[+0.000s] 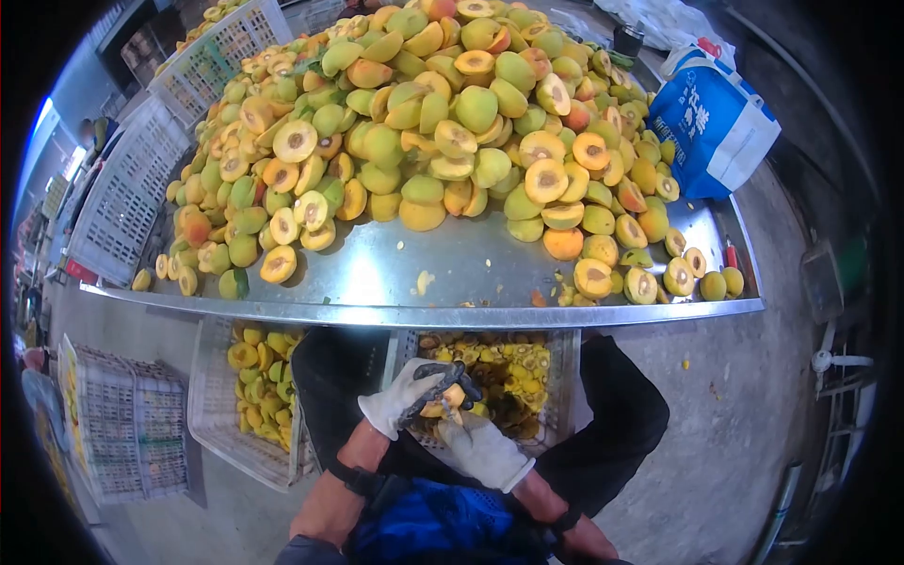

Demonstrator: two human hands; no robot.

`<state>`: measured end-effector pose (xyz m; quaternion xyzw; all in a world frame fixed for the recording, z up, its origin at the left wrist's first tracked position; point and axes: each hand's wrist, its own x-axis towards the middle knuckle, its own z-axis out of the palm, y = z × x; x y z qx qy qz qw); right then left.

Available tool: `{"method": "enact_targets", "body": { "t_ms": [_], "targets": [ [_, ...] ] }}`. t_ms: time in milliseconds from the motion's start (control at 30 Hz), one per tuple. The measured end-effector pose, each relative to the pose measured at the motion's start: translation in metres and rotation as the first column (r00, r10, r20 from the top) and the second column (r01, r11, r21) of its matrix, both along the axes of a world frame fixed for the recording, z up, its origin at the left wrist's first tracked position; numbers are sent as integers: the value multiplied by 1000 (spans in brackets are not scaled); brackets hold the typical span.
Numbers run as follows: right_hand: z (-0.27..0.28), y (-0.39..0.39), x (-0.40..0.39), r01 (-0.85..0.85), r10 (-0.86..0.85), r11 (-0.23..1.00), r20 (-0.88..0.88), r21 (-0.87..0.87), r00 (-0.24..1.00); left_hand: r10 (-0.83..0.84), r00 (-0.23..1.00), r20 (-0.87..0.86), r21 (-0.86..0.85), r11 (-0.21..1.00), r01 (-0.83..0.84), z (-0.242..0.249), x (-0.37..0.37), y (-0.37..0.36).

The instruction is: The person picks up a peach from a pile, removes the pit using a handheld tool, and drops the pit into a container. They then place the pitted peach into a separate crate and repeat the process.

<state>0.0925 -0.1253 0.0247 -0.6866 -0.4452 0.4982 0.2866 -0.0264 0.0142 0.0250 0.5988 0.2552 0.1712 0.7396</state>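
Note:
My left hand [419, 395], in a white glove with dark-coated fingers, is closed around a yellow peach piece [441, 403] above a crate in front of my body. My right hand [480, 450], in a pale glove, presses up against the same peach from below. Its fingers are pinched together, and what they hold is hidden. Beneath both hands stands the crate [563, 391] with yellow peach pieces and scraps in it. A big heap of halved peaches [433, 113], many with the pit cavity showing, covers much of the metal table [367, 268].
The table's raised front edge [424, 314] runs just beyond my hands. Another crate [209, 405] of peach halves stands left of my leg. Stacked crates [132, 424] are farther left. A blue bag [702, 122] and a red-handled tool [732, 254] lie on the table's right side.

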Motion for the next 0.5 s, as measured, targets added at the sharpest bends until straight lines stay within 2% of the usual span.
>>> {"method": "enact_targets", "body": {
  "t_ms": [67, 100, 167, 200, 300, 333, 400, 433, 467, 500],
  "targets": [
    [-37, -7, -6, 20, -9, 987, -68, 160, 998, 0, 998, -62, -33, 999, -2, -1, 0, 2],
    [-33, -6, -8, 79, -65, 996, -272, 42, 960, 11, 994, -107, -56, 998, -17, -3, 1, 3],
    [-24, -6, -12, 118, -231, 968, -613, -220, 755, -46, 999, -16, -152, 987, 44, -17, -1, 8],
    [-26, -8, -12, 79, -195, 977, -688, -196, 699, -71, 997, 31, -198, 977, 75, -24, -2, 10],
    [-32, -14, -3, -15, -153, 983, -856, -185, 494, 43, 986, 164, -284, 959, 5, -37, -1, 3],
    [-31, -13, 1, -39, -192, 973, -889, -229, 417, 192, 974, 123, -399, 908, -129, -43, 1, -6],
    [-33, -7, 0, 66, -115, 993, -737, -95, 666, 450, 893, -7, -587, 721, -368, -60, 7, -20],
    [-34, -4, -8, 115, -57, 987, -431, 109, 901, 353, 936, -12, -546, 782, -302, -72, 8, -13],
    [-35, -2, -13, 79, -65, 946, -54, 316, 996, 418, 908, 23, -668, 682, -297, -79, 6, -15],
    [-17, 3, -12, 136, -114, 979, -144, 152, 983, 483, 874, 53, -772, 575, -271, -81, 8, -16]
  ]
}}
